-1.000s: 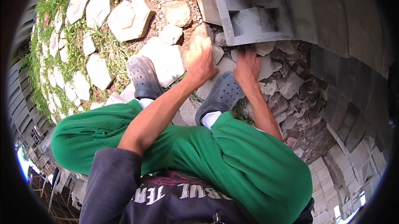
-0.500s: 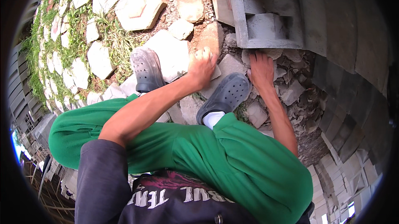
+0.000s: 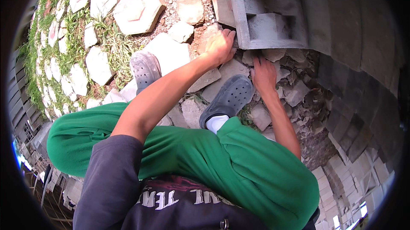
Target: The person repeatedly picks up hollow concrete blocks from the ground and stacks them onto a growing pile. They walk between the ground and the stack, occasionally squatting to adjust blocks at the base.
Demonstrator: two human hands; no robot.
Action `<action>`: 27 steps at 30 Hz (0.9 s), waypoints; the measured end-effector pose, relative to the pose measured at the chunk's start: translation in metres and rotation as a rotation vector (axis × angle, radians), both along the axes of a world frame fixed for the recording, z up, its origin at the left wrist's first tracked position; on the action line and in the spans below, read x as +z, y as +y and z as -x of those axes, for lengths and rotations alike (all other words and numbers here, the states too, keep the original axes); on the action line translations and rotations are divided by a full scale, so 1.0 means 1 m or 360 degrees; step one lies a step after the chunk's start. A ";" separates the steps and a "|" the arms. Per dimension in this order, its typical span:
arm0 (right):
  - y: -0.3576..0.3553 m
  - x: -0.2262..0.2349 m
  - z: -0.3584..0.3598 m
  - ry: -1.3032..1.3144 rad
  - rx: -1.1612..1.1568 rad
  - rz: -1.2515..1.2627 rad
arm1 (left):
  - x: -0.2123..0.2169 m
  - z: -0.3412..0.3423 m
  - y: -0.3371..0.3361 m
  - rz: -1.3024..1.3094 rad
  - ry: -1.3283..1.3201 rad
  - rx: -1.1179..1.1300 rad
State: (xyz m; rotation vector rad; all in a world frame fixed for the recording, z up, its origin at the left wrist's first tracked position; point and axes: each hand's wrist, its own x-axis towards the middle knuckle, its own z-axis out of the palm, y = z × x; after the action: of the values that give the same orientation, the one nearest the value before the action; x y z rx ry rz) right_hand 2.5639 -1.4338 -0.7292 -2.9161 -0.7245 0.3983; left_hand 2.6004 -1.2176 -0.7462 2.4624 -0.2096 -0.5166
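— Spotted the left hand (image 3: 221,47)?

— Yes: reaching out over the pale slabs (image 3: 226,76), with fingers bent, just beside the lower left corner of the grey block (image 3: 273,44).

— Gripping anything?

— Can't say from this view, with the fingertips turned away. Can't settle contact with the block either: too close to separate touching from a narrow gap.

— Now describe the right hand (image 3: 263,75).

— Stretched forward at the near edge of the grey block, back upward, with fingertips lost in shade beneath that edge, down among the loose stones (image 3: 277,54). Impossible to say whether grasping one or merely resting there.

— And place the block itself.

— Found at the upper right, hollow, with an open face and a partition inside, next to a row of plain grey panels (image 3: 316,16).

— Look lower, around the feet.

— Between the forearms, see a dark grey right clog (image 3: 229,95), planted near the right hand. Farther left, see the matching left clog (image 3: 145,65). Below both, notice green trousers (image 3: 265,166), bent at the knees.

— And toward the upper left?

— Notice hexagonal pavers (image 3: 139,10), brightly lit, spread among grass (image 3: 115,55).
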 end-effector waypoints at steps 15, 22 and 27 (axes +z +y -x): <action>0.011 -0.020 -0.004 0.0138 -0.0293 -0.0109 | -0.021 -0.023 0.000 -0.0217 -0.0043 -0.0423; -0.004 -0.016 -0.002 0.0223 -0.0254 -0.0295 | -0.020 -0.013 -0.003 -0.0221 -0.0058 -0.0310; -0.004 -0.014 -0.003 0.0137 -0.0243 -0.0365 | -0.023 -0.010 -0.002 -0.0265 -0.0217 -0.0371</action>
State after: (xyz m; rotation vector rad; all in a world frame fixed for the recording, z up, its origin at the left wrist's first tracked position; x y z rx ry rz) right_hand 2.5665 -1.4380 -0.7433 -2.6970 -0.4953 0.3934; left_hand 2.6103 -1.2192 -0.7695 2.6541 -0.5338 -0.4801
